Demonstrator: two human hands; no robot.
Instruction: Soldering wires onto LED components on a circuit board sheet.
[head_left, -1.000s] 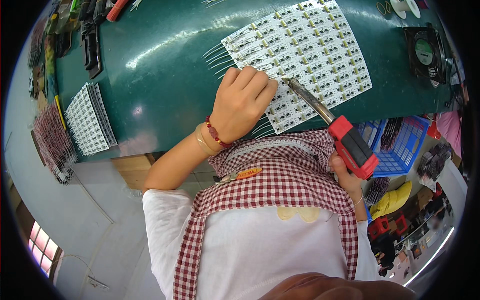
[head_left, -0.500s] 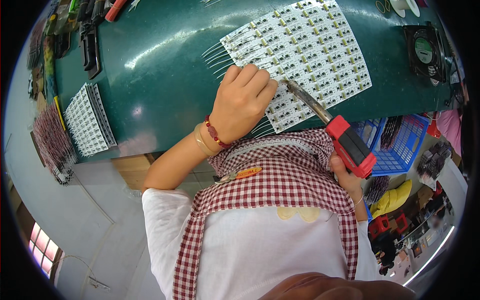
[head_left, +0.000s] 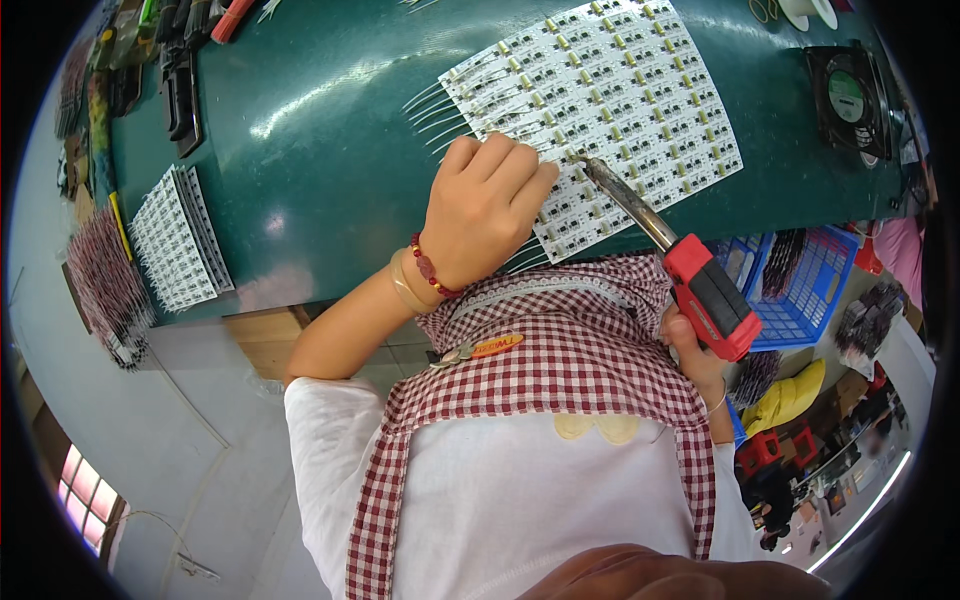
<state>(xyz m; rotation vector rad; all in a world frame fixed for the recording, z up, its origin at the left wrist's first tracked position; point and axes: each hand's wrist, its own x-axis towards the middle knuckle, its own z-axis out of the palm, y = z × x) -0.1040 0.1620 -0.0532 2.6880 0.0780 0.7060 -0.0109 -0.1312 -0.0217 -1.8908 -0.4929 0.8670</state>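
A large white circuit board panel [head_left: 640, 95] lies at the bench's near edge, set with rows of small black and yellowish parts. Thin white wires [head_left: 432, 110] stick out past its left edge. Over the panel's lower left part, my left hand [head_left: 488, 195] is closed with the knuckles up; its fingertips, and whatever they pinch, are hidden. My right hand [head_left: 686, 345] grips a red and black soldering iron [head_left: 712, 300] from below. The iron's dark tip is at the panel, just right of my left fingers; whether it touches cannot be told.
On the green bench [head_left: 330, 170] a stack of smaller wired panels [head_left: 178, 240] stands at the left, beside a bundle of reddish wires [head_left: 105, 280]. A black fan [head_left: 850, 105] sits at the right. Blue crates [head_left: 800, 290] are below the bench's right side.
The soldering iron has shifted slightly to the right, its tip moving a little along the panel. My left hand has moved very slightly right.
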